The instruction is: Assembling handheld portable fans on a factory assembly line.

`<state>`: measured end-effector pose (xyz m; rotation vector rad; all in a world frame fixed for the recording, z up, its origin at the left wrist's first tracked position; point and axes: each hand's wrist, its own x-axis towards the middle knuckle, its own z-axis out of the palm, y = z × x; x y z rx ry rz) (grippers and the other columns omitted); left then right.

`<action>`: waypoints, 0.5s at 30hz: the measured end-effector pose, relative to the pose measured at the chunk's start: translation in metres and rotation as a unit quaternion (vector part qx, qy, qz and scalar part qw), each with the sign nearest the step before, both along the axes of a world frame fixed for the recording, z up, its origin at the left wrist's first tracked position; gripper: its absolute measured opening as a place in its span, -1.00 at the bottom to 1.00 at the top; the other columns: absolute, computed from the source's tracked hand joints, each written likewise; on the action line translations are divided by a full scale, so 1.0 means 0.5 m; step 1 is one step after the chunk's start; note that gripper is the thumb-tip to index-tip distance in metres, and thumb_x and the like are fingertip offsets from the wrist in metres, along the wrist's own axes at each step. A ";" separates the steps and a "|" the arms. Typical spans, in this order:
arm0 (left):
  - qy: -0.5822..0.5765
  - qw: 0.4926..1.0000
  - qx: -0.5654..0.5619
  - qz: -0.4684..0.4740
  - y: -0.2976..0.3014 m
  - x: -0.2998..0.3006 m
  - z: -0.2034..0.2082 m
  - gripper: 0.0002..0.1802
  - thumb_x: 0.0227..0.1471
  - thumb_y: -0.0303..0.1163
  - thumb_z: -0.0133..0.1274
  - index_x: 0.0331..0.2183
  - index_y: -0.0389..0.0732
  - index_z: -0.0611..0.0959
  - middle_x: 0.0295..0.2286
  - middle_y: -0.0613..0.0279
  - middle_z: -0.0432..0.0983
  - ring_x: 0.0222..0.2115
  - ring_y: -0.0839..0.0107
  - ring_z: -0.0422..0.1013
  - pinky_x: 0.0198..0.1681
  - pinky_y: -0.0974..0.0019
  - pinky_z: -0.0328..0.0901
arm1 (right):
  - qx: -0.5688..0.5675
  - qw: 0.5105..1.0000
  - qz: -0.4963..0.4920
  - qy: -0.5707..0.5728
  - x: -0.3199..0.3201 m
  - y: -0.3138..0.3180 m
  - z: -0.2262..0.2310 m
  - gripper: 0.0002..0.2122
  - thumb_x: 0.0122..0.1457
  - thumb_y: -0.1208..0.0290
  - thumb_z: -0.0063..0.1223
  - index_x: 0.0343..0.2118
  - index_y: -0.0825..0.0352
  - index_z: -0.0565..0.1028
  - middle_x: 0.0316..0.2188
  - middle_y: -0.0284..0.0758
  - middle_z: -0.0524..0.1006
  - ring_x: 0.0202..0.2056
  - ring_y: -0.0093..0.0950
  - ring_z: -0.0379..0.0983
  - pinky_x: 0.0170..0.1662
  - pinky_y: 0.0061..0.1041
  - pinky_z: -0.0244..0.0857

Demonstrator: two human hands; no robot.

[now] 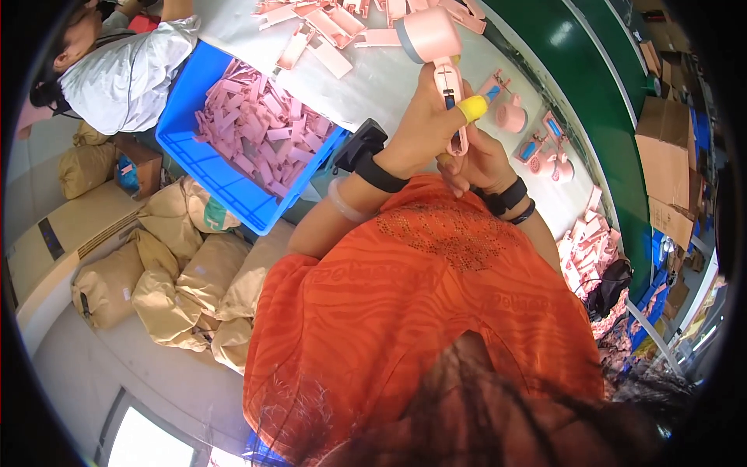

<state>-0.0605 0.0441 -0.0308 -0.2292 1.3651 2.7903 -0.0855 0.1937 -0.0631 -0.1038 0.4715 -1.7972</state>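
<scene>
My left hand (pixel 424 117) is closed around the handle of a pink hair-dryer-shaped handheld device (pixel 430 37), with a round head and grey rim. The handle's face is open, showing a dark blue part inside. A yellow cover (pixel 473 108) sits on my left thumb and lies against the handle. At the handle's lower end, my right hand (pixel 484 159) pinches it, some of its fingers hidden behind. Similar partly assembled pink devices (pixel 511 117) with blue cylinders lie on the white table (pixel 373 82) to the right.
Pink handle shells (pixel 331 58) lie at the far side. A blue crate (pixel 233 204) of pink pieces stands left, near another person (pixel 128 78). More pink parts (pixel 587 249) are heaped at right by a green strip (pixel 580 54). Tan sacks (pixel 206 268) and cardboard boxes (pixel 665 148) stand around.
</scene>
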 end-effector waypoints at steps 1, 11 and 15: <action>-0.001 1.000 0.001 0.000 0.000 0.000 0.002 -0.37 0.02 -0.54 0.08 0.08 -0.24 0.15 -0.38 0.26 0.36 -0.42 0.49 0.40 -0.42 0.47 0.35 | 0.001 1.000 0.000 -0.001 0.001 -0.001 0.004 -0.54 0.28 -0.01 -0.32 -0.14 0.40 0.31 -0.52 -0.16 0.42 -0.67 -0.34 0.42 -0.60 -0.38 0.43; -0.027 0.999 -0.026 0.000 -0.007 -0.021 0.002 -0.50 0.21 -0.16 -0.18 0.07 -0.22 0.17 -0.42 0.15 0.45 -0.42 0.44 0.45 -0.36 0.45 0.39 | -0.031 0.999 -0.018 -0.041 -0.008 -0.009 0.016 -0.50 0.30 -0.04 -0.46 -0.22 0.39 0.32 -0.57 -0.24 0.36 -0.76 -0.38 0.33 -0.64 -0.40 0.38; -0.067 0.992 0.073 -0.078 -0.015 -0.033 -0.010 -0.36 0.22 0.14 -0.43 0.06 -0.20 0.18 -0.31 0.08 0.44 -0.31 0.31 0.47 -0.27 0.35 0.42 | -0.068 0.997 -0.019 -0.028 -0.012 -0.007 0.006 -0.50 0.30 -0.04 -0.50 -0.26 0.40 0.30 -0.61 -0.28 0.31 -0.78 -0.39 0.29 -0.64 -0.40 0.37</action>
